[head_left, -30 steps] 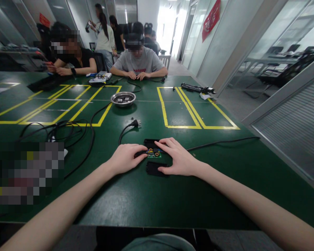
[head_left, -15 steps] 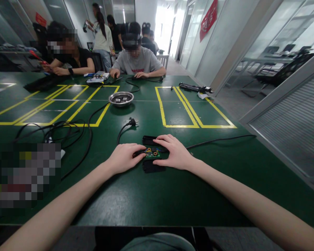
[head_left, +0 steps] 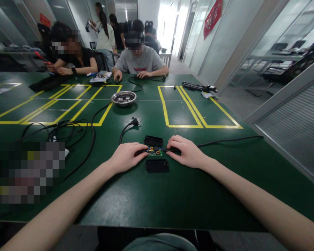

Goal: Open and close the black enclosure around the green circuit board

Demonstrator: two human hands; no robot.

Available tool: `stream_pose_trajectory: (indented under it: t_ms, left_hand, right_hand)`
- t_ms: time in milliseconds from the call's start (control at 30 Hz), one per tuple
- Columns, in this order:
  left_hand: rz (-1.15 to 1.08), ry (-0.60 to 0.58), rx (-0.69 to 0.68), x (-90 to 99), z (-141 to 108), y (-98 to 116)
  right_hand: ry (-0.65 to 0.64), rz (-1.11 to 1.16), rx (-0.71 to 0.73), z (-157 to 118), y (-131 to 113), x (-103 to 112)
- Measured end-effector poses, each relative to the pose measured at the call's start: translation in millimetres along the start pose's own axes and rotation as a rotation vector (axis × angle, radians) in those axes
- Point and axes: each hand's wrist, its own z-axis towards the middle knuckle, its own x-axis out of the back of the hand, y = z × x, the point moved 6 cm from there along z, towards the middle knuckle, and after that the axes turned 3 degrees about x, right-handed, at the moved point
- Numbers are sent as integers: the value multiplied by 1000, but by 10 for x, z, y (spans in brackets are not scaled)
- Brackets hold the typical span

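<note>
The right hand (head_left: 185,152) has shifted onto the black cable (head_left: 225,141).

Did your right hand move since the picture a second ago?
Yes. Judged against the yellow tape, the right hand has moved rightward, from over the near black cover to the black cable.

Pixel blocks obscure an object on the table (head_left: 136,198)'s left. Small circuit board (head_left: 155,151) markings are unreadable.

Green table (head_left: 136,195), yellow tape outlines (head_left: 202,127); on it, metal bowl (head_left: 124,99), black cables (head_left: 92,134), circuit board (head_left: 155,151).
</note>
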Motion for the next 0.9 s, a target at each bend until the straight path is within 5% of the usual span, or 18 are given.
stream_pose_trajectory:
  t_ms: [333, 533, 900]
  left_hand:
    - [-68, 3, -8, 32, -19, 23]
    - [-212, 30, -148, 189, -83, 135]
    - [-246, -112, -177, 117, -138, 174]
  right_hand:
    - [75, -52, 49, -1, -6, 47]
    - [92, 35, 190, -64, -188, 168]
    - [-45, 99, 244, -79, -318, 135]
